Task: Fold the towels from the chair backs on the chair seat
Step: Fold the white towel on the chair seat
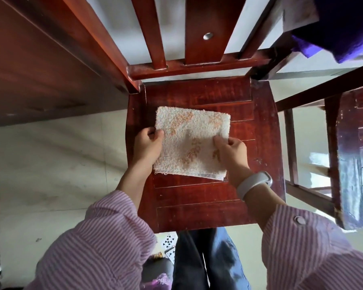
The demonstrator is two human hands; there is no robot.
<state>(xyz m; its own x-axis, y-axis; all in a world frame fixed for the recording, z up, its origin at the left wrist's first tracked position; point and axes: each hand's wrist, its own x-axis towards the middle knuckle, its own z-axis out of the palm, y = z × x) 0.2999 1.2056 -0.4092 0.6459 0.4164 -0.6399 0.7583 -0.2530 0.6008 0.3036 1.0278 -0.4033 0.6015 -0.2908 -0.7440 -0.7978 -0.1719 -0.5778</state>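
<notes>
A small white towel [192, 141] with orange flecks lies folded into a rough square on the red wooden chair seat [199, 197]. My left hand [147, 145] grips its left edge, fingers curled round the fabric. My right hand [231, 151] pinches the right edge between thumb and fingers; a pale wristband sits on that wrist. The chair back's slats [205, 32] rise beyond the towel. A dark purple cloth [344, 24] hangs over the back of a neighbouring chair at the top right.
A second red chair [348, 155] stands close on the right. A dark wooden table [40, 59] fills the upper left. Pale floor [50, 164] lies to the left. Playing cards [169, 243] lie on the floor by my legs.
</notes>
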